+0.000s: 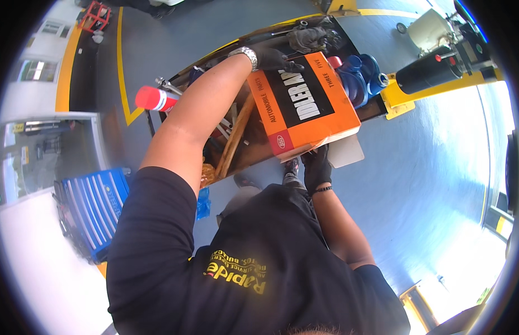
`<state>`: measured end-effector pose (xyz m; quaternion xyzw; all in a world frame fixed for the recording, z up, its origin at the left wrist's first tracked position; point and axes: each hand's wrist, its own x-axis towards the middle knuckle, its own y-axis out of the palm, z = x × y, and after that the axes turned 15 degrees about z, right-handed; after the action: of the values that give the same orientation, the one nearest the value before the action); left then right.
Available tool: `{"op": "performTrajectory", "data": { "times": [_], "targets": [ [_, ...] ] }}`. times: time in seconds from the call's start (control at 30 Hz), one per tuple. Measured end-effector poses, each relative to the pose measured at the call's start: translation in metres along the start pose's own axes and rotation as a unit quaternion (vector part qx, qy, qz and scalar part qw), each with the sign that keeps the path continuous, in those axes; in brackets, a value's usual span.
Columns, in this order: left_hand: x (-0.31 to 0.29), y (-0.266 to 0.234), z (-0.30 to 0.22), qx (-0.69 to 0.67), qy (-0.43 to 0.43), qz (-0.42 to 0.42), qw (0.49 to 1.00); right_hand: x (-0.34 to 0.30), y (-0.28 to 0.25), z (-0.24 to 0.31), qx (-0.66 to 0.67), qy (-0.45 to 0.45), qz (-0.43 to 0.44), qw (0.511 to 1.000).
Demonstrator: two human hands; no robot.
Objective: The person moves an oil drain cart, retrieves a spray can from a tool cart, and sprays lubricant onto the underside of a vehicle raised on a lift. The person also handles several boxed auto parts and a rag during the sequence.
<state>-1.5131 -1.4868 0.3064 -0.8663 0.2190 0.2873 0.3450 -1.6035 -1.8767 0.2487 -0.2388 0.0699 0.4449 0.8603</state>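
An orange and black cardboard box [343, 116] lies over the cluttered tool tray, its near end toward me. At that end a pale flap [347, 152] hangs folded out. My left hand [270, 59], in a black glove with a silver watch at the wrist, grips the far left edge, one finger stretched onto the top face. My right hand [317, 168], also black-gloved, is closed at the near end beside the flap. Its fingertips are partly hidden under the box. What the box contains does not show.
Blue bottles [357, 78] stand right of the box. A red-capped spray can [155, 99], a wooden handle [235, 137] and metal tools lie to the left. A dark rag [312, 39] is at the back. A blue tool cabinet [96, 209] stands far left, yellow-framed equipment [432, 92] right.
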Motion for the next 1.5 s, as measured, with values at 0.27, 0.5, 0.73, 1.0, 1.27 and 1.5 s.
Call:
{"op": "performTrajectory", "data": {
  "times": [0.27,0.5,0.73,1.0,1.27,1.5],
  "targets": [
    [-0.145,0.119,-0.021,-0.141,-0.085,-0.459,0.873,0.037,-0.021,0.005,0.412,0.078,-0.05,0.906],
    [-0.136,0.274,-0.012,-0.002,-0.342,-0.295,0.892,-0.042,-0.06,0.062,0.255,0.147,0.259,0.92],
    [-0.137,0.294,-0.007,-0.169,-0.243,-0.341,0.892,0.007,-0.046,0.13,-0.54,-0.306,0.094,0.778],
    [-0.115,0.311,-0.005,-0.197,-0.26,-0.464,0.823,0.023,-0.024,0.124,-0.58,-0.315,0.043,0.75],
    [-0.16,0.317,-0.072,0.004,-0.168,-0.555,0.815,0.014,-0.059,0.136,-0.428,-0.445,0.071,0.784],
    [-0.271,0.431,-0.035,-0.061,-0.322,-0.733,0.596,0.076,-0.222,0.049,-0.214,-0.254,-0.368,0.868]
  ]
}}
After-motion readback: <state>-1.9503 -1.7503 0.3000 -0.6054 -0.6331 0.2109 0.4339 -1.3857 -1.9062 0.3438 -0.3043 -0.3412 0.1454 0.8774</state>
